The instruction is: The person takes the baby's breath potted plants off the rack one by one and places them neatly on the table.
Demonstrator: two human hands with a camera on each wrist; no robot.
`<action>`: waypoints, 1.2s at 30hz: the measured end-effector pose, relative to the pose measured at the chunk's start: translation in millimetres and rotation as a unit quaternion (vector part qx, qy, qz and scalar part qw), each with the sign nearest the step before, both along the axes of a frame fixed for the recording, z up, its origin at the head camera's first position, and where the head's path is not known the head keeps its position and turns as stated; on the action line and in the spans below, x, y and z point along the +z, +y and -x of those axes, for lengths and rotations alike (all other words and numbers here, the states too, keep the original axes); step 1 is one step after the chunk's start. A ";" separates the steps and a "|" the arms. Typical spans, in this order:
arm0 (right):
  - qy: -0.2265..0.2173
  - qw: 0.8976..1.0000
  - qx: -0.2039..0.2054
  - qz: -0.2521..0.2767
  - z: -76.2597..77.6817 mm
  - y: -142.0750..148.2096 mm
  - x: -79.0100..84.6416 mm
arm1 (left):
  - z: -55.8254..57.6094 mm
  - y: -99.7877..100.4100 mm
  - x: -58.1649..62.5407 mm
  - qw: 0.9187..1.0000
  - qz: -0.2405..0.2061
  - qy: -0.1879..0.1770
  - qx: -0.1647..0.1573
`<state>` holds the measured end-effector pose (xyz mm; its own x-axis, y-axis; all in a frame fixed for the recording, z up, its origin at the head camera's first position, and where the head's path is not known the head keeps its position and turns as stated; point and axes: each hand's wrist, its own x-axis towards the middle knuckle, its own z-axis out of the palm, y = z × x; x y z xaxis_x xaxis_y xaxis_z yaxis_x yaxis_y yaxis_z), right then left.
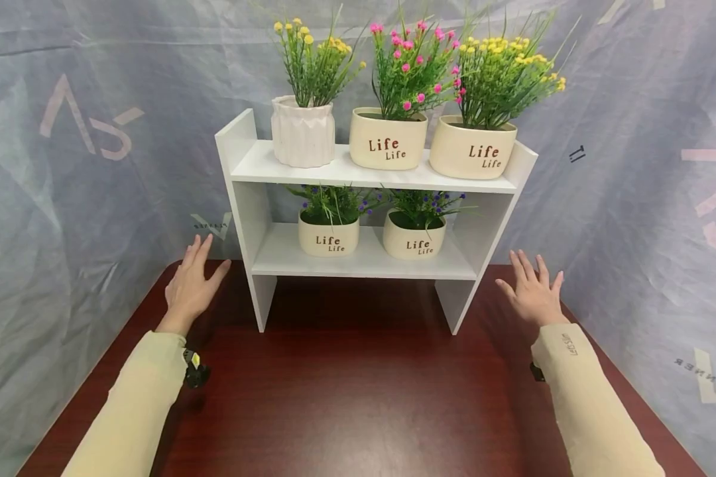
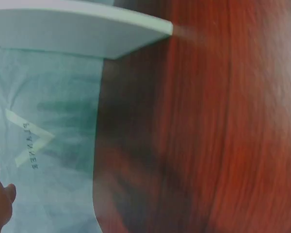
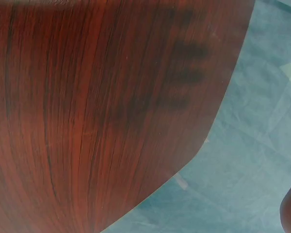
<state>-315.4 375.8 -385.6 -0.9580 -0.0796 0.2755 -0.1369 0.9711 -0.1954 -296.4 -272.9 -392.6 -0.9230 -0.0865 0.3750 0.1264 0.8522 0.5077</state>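
My left hand (image 1: pixel 192 285) is held to the left of a white two-tier shelf (image 1: pixel 364 266), fingers straight and thumb spread, holding nothing. On the other side my right hand (image 1: pixel 534 295) hovers with its fingers spread, also holding nothing. The upper tier bears a white fluted pot (image 1: pixel 303 136) with yellow flowers, a cream "Life" pot (image 1: pixel 388 142) with pink flowers and another cream pot (image 1: pixel 473 151) with yellow flowers. Below stand two cream pots, a left one (image 1: pixel 328 237) and a right one (image 1: pixel 414 237), with blue-purple flowers. Fingertips show at the left wrist view's edge.
The shelf stands on a dark red-brown wooden table (image 1: pixel 358 397). Grey printed cloth (image 1: pixel 125 192) hangs behind and along both sides. Hand shadows fall on the table (image 3: pixel 87 145) in the right wrist view, where its rounded corner shows.
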 end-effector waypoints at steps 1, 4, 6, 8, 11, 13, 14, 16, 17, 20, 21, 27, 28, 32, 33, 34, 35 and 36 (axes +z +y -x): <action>0.001 1.000 0.002 0.002 -0.2 -0.8 -0.1 | -0.3 2.0 1.3 1.000 -0.009 0.004 0.001; 0.001 1.000 0.011 0.012 0.0 -3.3 -0.3 | -1.4 8.8 6.9 0.999 -0.044 0.018 -0.009; 0.000 1.000 0.018 0.018 0.4 -4.1 -0.8 | -1.9 13.7 11.7 0.997 -0.070 0.032 -0.019; -0.003 0.999 0.023 0.023 0.7 -4.9 -1.4 | -2.8 18.8 17.5 0.993 -0.099 0.048 -0.032; -0.005 0.999 0.026 0.029 0.7 -5.4 -2.4 | -3.5 26.1 27.4 0.985 -0.146 0.081 -0.054; -0.006 0.999 0.026 0.032 0.3 -5.9 -3.1 | -3.5 31.0 34.9 0.976 -0.174 0.106 -0.072; -0.004 0.999 0.027 0.033 0.2 -6.0 -3.7 | -3.2 33.3 38.5 0.972 -0.186 0.118 -0.081; -0.003 0.999 0.029 0.038 -0.2 -5.9 -4.9 | -2.3 38.3 45.9 0.964 -0.205 0.141 -0.096; -0.002 0.999 0.030 0.039 -0.5 -5.9 -5.5 | -1.7 40.8 49.8 0.959 -0.217 0.152 -0.105; 0.001 0.999 0.032 0.044 -0.9 -5.5 -7.4 | -2.2 48.4 63.2 0.943 -0.249 0.183 -0.126; 0.001 0.998 0.033 0.046 -0.9 -5.4 -8.0 | -3.7 51.3 68.6 0.937 -0.260 0.191 -0.133; 0.007 0.997 0.041 0.066 -4.5 -7.2 -7.3 | -22.0 66.8 103.0 0.919 -0.288 0.215 -0.162; 0.010 0.997 0.043 0.070 -5.7 -7.6 -6.1 | -23.2 67.6 106.5 0.918 -0.289 0.217 -0.167; 0.033 0.995 0.054 0.081 -10.3 -9.0 1.1 | -18.7 65.4 112.2 0.918 -0.277 0.224 -0.171; 0.038 0.994 0.058 0.083 -11.1 -9.4 3.1 | -16.9 64.4 112.9 0.919 -0.273 0.227 -0.173; 0.043 0.994 0.061 0.086 -11.7 -9.5 4.8 | -15.2 63.6 113.7 0.919 -0.269 0.231 -0.175; 0.047 0.993 0.063 0.087 -12.2 -9.7 6.1 | -13.9 63.1 114.6 0.918 -0.265 0.235 -0.176; 0.050 0.993 0.066 0.087 -12.6 -9.6 7.0 | -13.2 62.8 116.0 0.918 -0.261 0.239 -0.176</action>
